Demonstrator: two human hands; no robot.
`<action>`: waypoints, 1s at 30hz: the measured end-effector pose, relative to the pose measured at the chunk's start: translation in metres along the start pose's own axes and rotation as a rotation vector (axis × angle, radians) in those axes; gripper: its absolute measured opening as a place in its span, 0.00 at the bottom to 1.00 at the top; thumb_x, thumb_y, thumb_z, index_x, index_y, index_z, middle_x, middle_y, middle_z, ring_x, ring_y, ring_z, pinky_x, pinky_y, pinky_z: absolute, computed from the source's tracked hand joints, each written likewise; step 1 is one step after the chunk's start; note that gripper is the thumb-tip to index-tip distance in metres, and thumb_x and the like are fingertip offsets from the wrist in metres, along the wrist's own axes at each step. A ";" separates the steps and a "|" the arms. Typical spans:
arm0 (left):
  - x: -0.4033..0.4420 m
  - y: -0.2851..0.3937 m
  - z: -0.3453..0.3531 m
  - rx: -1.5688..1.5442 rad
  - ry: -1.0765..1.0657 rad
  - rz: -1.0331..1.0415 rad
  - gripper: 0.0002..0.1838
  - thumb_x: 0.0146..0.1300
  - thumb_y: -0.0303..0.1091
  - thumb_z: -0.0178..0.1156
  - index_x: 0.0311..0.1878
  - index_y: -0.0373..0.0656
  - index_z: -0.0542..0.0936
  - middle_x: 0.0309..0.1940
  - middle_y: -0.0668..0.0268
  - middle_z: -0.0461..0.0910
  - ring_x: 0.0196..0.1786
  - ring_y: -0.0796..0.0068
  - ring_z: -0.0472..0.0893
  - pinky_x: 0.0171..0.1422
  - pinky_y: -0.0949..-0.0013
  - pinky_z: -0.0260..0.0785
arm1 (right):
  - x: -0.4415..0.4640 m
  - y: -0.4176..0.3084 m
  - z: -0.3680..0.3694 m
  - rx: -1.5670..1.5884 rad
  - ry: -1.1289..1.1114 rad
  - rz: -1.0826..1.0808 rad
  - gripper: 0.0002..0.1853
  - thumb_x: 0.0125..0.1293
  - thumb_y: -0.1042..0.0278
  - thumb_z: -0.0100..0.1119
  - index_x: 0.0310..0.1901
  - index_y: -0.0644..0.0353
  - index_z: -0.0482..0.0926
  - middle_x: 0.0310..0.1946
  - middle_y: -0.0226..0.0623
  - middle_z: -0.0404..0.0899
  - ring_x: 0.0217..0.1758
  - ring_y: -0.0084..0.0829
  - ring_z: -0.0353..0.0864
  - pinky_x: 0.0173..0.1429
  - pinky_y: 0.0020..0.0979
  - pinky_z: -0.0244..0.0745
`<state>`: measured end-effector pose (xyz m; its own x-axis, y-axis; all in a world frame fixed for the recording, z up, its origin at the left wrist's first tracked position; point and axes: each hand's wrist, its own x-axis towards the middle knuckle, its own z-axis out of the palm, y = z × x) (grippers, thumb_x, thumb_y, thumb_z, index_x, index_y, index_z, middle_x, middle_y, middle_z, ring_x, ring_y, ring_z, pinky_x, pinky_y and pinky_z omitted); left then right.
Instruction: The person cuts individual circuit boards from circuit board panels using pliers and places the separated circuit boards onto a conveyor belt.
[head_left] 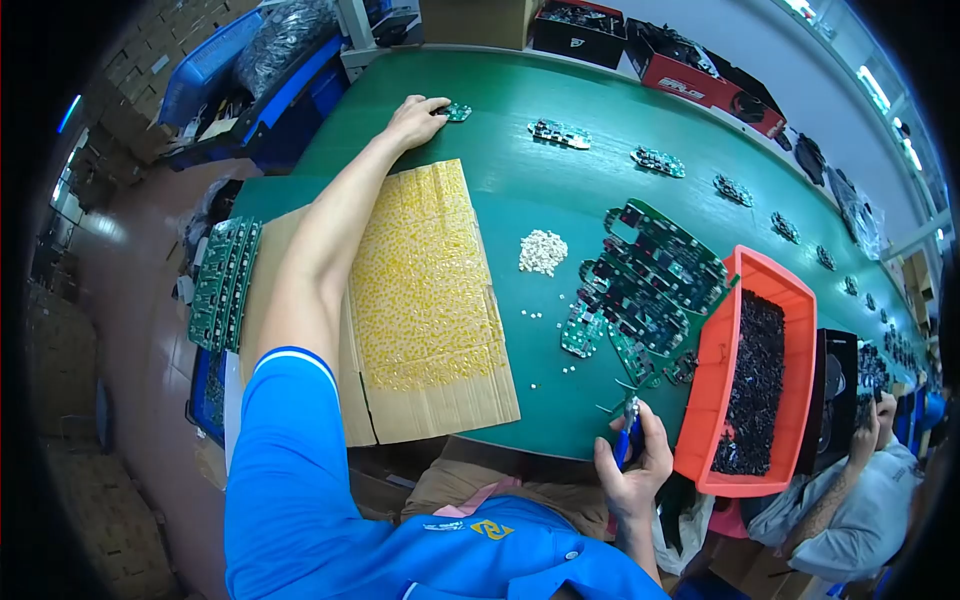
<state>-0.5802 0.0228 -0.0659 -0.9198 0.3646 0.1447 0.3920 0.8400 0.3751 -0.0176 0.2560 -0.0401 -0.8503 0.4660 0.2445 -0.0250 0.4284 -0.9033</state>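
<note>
Green table (500, 215) under everything. Cardboard (425, 280), yellow-flecked, left of centre. Red bin (706, 400) at right holds black parts. Circuit panels (665, 265) overlap just beside bin. Right hand (638, 470), near edge: fingers closed round blue pliers (623, 442). Left hand (415, 122) extends beyond cardboard. White pile (543, 252) between cardboard and panels. Small board (459, 112) on table's far side, at left fingertips; pinched or merely touched, cannot tell.

White letters (682, 88) on the red carton (718, 99) are too distorted to read; the blue shirt (440, 552) bears 1 yellow emblem (491, 530) and small illegible lettering (444, 526).
</note>
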 end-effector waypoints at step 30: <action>-0.455 0.270 -0.042 -1.546 -0.084 -0.317 0.15 0.70 0.41 0.67 0.49 0.39 0.82 0.38 0.67 0.87 0.33 0.82 0.86 0.34 0.81 0.81 | -0.053 -0.026 -0.057 0.460 -0.529 0.269 0.30 0.56 0.72 0.69 0.64 0.62 0.77 0.43 0.37 0.84 0.40 0.25 0.79 0.50 0.25 0.74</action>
<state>-0.0562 0.0670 0.0084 -0.9340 0.3257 -0.1470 -0.2499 -0.3016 0.9201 0.0583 0.2641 -0.0096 -0.9943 0.0250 -0.1033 0.1014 -0.0684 -0.9925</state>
